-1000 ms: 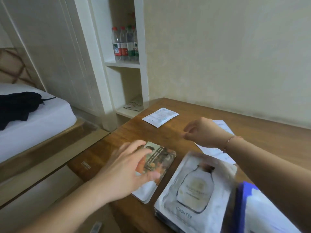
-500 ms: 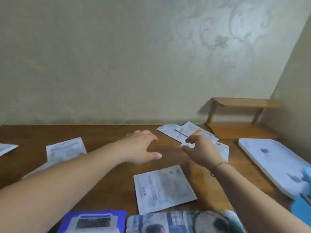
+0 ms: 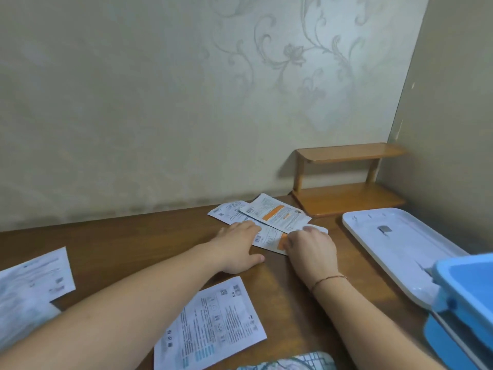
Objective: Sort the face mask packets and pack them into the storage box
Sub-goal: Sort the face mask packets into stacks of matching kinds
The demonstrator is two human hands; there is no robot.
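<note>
Both hands down on the fanned face mask packets (image 3: 274, 217) at the far side of the wooden desk (image 3: 133, 244): left hand (image 3: 237, 248) flat with fingers straight, right hand (image 3: 309, 248) curled onto the nearest orange-marked packet (image 3: 269, 237), grip itself hard to tell. Best to square the overlapping edges together first, then lift as one stack toward the blue storage box (image 3: 464, 303) at right, beside its white lid (image 3: 394, 247).

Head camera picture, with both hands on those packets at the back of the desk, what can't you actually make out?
- Head view: the orange-banded packet is partly covered by the left hand and right hand.
- Whether the right hand grips it: its fingertips are hidden behind its own back.
- Blue storage box: cut off by the right edge.
- Patterned packet: cut by the bottom edge.
- Packet print: too small to read.
</note>
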